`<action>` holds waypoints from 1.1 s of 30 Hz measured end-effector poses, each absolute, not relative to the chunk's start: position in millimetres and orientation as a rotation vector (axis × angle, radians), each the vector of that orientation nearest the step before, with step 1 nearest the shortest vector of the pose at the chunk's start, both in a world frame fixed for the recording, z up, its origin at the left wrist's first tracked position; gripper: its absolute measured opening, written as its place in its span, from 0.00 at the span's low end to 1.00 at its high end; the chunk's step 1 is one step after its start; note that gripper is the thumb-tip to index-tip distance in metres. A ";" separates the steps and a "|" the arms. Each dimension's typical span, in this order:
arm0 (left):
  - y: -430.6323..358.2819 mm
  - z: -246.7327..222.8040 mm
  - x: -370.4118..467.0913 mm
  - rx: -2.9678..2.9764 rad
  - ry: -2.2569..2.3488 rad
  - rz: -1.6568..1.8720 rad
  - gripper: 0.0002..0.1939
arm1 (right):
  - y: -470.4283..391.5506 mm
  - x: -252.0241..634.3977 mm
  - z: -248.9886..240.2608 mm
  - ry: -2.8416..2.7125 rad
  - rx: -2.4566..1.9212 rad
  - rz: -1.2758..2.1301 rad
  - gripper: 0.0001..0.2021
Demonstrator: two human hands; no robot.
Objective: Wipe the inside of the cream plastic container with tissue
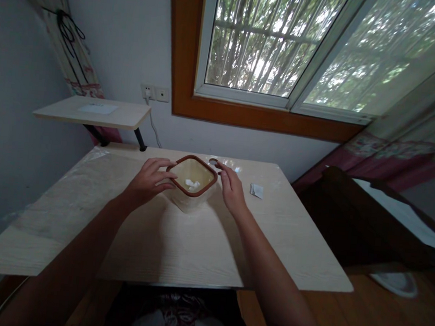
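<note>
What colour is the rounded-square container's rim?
Reddish-brown rim on the cream, rounded-square container; shows best in the head view.

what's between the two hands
In the head view, a brown-rimmed bin with white scraps inside is between the left hand and right hand.

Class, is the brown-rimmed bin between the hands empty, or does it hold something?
Not empty: through the open top of the bin, crumpled white scraps show inside.

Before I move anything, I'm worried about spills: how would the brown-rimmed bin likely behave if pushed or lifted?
The bin is probably light for its size: only some white scraps show inside. Its rim looks even and undistorted, so it is likely fairly stiff. Its squared sides suggest it would slide rather than roll.
</note>
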State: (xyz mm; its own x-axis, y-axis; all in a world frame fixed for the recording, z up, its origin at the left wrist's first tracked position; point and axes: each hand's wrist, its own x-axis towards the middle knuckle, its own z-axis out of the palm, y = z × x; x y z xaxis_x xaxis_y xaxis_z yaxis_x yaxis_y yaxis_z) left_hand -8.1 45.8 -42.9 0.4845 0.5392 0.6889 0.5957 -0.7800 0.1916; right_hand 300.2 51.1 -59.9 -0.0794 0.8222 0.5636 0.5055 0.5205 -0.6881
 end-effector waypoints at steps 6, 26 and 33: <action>36.2 -33.8 -2.9 -2.764 -0.918 -1.071 0.10 | 57.9 334.2 -103.9 -1.536 -1.221 0.373 0.20; 24.2 -21.5 -108.3 -2.274 -1.369 -0.744 0.21 | 73.9 396.5 -144.4 -1.414 -1.615 -0.128 0.18; 29.8 -28.9 -179.2 -2.032 -1.400 -0.775 0.27 | 77.2 404.9 -154.7 -1.392 -1.719 -0.078 0.18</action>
